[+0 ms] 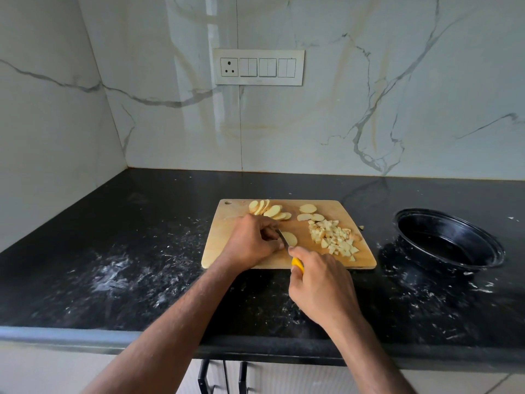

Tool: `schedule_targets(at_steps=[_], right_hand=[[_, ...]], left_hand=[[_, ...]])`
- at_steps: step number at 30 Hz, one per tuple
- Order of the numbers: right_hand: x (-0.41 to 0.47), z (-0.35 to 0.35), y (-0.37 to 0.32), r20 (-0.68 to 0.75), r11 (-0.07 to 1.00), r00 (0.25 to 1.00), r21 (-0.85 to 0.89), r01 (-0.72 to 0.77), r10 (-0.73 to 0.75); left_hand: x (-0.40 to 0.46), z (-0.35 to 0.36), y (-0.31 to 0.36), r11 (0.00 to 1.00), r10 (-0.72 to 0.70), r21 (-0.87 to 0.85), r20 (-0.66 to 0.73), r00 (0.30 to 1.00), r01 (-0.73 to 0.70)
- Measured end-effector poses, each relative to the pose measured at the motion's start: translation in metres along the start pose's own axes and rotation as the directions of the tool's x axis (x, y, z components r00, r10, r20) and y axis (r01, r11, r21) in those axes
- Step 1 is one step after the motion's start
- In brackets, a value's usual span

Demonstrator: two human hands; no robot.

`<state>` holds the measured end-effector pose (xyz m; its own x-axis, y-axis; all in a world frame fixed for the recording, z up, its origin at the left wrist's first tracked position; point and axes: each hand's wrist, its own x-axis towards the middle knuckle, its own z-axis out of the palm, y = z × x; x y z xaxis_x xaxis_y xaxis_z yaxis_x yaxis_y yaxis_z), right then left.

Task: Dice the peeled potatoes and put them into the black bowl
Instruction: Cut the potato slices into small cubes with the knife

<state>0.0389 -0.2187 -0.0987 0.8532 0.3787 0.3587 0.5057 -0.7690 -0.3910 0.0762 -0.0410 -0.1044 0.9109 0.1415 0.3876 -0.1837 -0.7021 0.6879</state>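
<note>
The right hand (321, 285) has a tight grip on the yellow handle (297, 264) of a knife (284, 239). The fingers wrap all the way round it, so the knife will not wobble. The blade points up and away and sits on a potato slice (290, 238). The left hand (250, 243) holds that slice down with curled fingers. The fingertips look tucked back, most likely to keep them safe from the blade.

Both hands work on a wooden cutting board (227, 251), so the knife does not hit the surface (113, 251).

To the right of the knife lies a pile of diced potato (332, 237). It looks pushed aside to leave room for cutting. At the far edge of the board more slices (270, 211) lean on each other in a row, and two or three more (308, 213) lie flat near the pile. They wait their turn.

The black bowl (449, 243) sits on the surface, well to the right of the board. It looks like it has no potato in it yet. It is on the same side as the pile, which should make the move easy. One tiny bit (361, 227) has fallen just off the board's right edge.
</note>
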Motion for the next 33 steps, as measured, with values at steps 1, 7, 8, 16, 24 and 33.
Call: schedule_targets(at_steps=[1,7,8,16,24,33], right_hand=[[0.002,0.001,-0.002,-0.004,1.000,1.000,-0.019,0.005,-0.006],[0.005,0.007,-0.005,-0.018,0.998,1.000,-0.057,0.024,-0.025],[0.004,0.005,-0.005,-0.016,0.998,0.999,-0.054,0.028,-0.029],[-0.030,-0.009,0.005,0.007,0.998,0.999,-0.043,0.042,-0.042],[-0.032,-0.037,0.031,-0.093,0.985,0.990,0.148,-0.089,0.104],[-0.010,-0.013,0.031,-0.257,0.999,0.966,0.029,-0.034,0.040]], left_hand=[[0.000,0.000,0.000,1.000,0.004,-0.004,0.000,1.000,-0.004],[0.000,0.000,0.000,0.999,0.035,0.004,0.021,0.999,-0.035],[0.000,0.000,-0.001,0.999,0.031,0.007,0.029,0.999,-0.032],[0.002,0.000,-0.002,1.000,-0.010,0.011,0.049,0.999,0.010],[0.000,-0.002,0.003,0.999,-0.021,0.029,0.052,0.998,0.020],[0.010,-0.019,0.006,0.985,0.114,0.098,0.242,0.964,-0.141]])
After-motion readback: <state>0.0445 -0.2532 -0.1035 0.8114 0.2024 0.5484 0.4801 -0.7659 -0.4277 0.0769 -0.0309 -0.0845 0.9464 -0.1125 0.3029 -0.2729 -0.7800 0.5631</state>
